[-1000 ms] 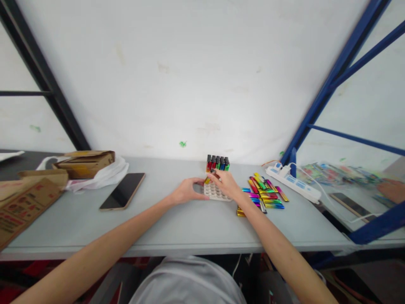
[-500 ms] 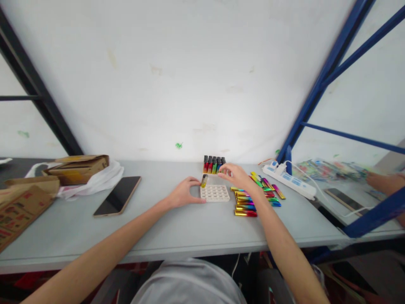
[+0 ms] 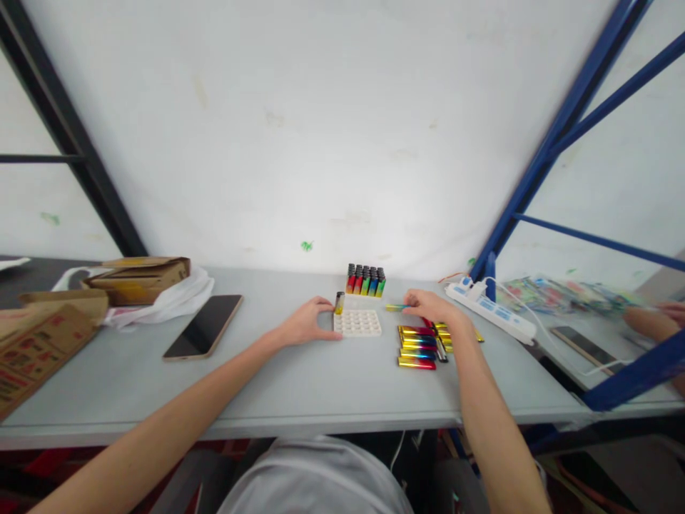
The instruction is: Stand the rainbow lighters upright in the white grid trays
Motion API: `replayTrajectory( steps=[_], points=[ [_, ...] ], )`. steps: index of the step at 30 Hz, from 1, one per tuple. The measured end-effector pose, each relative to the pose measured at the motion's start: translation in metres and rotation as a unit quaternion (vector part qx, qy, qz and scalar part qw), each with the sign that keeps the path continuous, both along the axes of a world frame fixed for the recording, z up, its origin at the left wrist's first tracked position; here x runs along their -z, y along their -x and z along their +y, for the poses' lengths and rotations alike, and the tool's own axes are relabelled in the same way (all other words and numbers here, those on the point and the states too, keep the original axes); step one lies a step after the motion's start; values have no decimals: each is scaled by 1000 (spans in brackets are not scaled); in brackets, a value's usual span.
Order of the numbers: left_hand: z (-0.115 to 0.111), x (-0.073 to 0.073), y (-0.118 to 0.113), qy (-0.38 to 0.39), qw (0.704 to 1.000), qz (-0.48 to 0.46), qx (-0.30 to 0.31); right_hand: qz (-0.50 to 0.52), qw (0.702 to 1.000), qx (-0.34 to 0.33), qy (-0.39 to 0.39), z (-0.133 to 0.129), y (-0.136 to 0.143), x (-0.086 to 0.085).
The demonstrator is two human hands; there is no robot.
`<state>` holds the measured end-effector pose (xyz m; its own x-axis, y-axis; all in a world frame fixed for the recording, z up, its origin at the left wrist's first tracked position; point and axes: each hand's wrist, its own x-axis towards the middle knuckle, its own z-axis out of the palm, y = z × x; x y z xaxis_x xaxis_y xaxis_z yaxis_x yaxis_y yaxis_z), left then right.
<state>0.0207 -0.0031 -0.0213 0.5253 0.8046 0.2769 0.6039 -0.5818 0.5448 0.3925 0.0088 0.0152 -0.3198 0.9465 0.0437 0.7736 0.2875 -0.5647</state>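
A white tray [image 3: 357,323] with rows of holes lies on the table, and one yellow lighter [image 3: 339,303] stands upright at its back left corner. My left hand [image 3: 312,321] is spread around the tray's left side, thumb and fingers apart. To the right, my right hand [image 3: 428,305] pinches a yellow and teal lighter [image 3: 396,308], which lies level behind the right side of the tray. Below that hand is a pile of shiny coloured lighters [image 3: 416,350]. A block of upright lighters with black tops [image 3: 365,280] stands behind the tray.
On the left are a black phone [image 3: 204,327], cardboard boxes [image 3: 51,343] and a white plastic bag [image 3: 160,307]. At the right lie a power strip [image 3: 492,311] and a blue frame [image 3: 506,228]; another person's hand [image 3: 650,321] shows beyond it.
My right hand has moved right, from behind the tray to the pile, and now holds a lighter. My left hand stays beside the tray.
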Motion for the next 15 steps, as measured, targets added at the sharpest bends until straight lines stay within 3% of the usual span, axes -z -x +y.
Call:
replayTrajectory(
  steps=[4, 8, 11, 15],
  points=[
    [-1, 2, -1, -3, 1000, 0, -4, 71, 987, 22, -142, -1, 19, -6],
    [-2, 4, -2, -8, 1000, -9, -8, 219, 944, 101, -227, 5, 47, -6],
    [-2, 5, -2, -10, 1000, -6, -9, 383, 901, 100, -175, 5, 71, -3],
    [-1, 6, -3, -13, 1000, -3, -5, 527, 849, 23, -36, -6, 100, -2]
  ],
)
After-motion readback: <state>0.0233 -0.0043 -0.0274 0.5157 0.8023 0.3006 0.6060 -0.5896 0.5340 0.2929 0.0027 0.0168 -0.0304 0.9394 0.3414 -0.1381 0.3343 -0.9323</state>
